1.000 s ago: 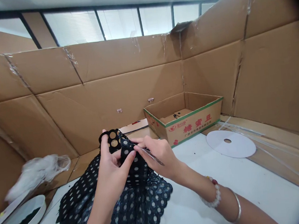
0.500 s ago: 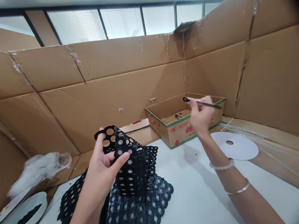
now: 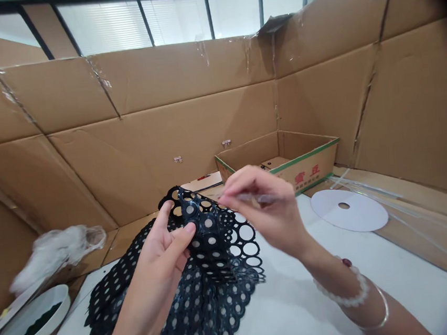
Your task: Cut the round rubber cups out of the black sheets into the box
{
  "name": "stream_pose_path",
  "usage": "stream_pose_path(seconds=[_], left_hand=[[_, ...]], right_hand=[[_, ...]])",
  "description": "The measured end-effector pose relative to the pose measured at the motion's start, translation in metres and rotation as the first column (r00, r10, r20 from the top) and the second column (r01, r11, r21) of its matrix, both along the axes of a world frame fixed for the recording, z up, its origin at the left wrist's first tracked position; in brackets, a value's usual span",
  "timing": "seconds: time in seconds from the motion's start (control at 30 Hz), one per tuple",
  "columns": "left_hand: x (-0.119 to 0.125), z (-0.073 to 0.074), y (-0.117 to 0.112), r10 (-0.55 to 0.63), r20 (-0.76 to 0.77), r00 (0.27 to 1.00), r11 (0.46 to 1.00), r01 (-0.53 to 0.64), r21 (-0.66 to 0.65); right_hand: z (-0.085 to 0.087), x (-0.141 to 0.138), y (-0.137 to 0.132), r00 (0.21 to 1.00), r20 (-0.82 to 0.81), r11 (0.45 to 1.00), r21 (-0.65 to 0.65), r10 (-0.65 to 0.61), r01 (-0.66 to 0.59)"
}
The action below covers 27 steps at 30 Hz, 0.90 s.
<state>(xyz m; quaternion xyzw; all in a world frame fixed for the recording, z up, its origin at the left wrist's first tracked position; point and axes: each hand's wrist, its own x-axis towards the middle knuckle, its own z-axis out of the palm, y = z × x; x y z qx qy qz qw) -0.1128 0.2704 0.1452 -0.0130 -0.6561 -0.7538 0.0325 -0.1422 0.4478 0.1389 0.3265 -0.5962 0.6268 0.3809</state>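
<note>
Between its thumb and fingers, my left hand [image 3: 160, 268] pinches the upper part of a black sheet [image 3: 208, 258] patterned with rows of round cut-outs. The sheet hangs in folds and spreads over the white tabletop [image 3: 287, 298]; some of its holes stand open at the right edge, others show pale discs. My right hand [image 3: 271, 210] is at the sheet's upper right, fingers closed on slim tweezers [image 3: 258, 198] that are smeared by motion. The tweezers' tips are hard to make out against the sheet, so I cannot tell whether they hold or touch anything.
Behind my right hand stands a cardboard box [image 3: 314, 172] with green edging and a few small black rings inside. A white disc [image 3: 331, 215] lies at right beside clear strips. At left are a white bowl [image 3: 60, 317] and a crumpled plastic bag [image 3: 57, 252]. Cardboard walls surround the table.
My right hand has moved left and down from above the box to the sheet. Earlier a small black ring showed at the tweezers' tip. The held sheet has shifted slightly right, its open-holed edge now showing.
</note>
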Motion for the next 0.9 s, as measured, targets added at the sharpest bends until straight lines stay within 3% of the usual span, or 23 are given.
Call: stream_pose_path(seconds=[0.13,0.33,0.63,0.8,0.9], left_hand=[[0.014,0.009,0.007,0.050,0.011,0.999,0.999,-0.050,-0.008],[0.017,0.005,0.001,0.029,-0.022,0.999,0.997,-0.030,-0.066],[0.019,0.002,0.000,0.025,-0.056,0.998,0.997,-0.029,-0.069],[0.020,0.001,0.001,-0.035,-0.155,0.987,0.984,0.007,-0.177],[0.021,0.003,0.007,0.006,-0.223,0.975,0.967,-0.063,-0.246]], right_hand=[[-0.010,0.016,-0.018,0.990,-0.115,0.990,0.122,0.085,-0.070],[-0.011,0.020,-0.018,0.943,-0.329,0.975,0.189,-0.045,0.112],[-0.012,0.025,-0.020,0.906,-0.401,0.938,0.245,-0.132,0.245],[-0.017,0.022,-0.023,0.859,-0.480,0.908,0.258,-0.177,0.331],[-0.021,0.019,-0.025,0.856,-0.481,0.893,0.278,-0.189,0.354]])
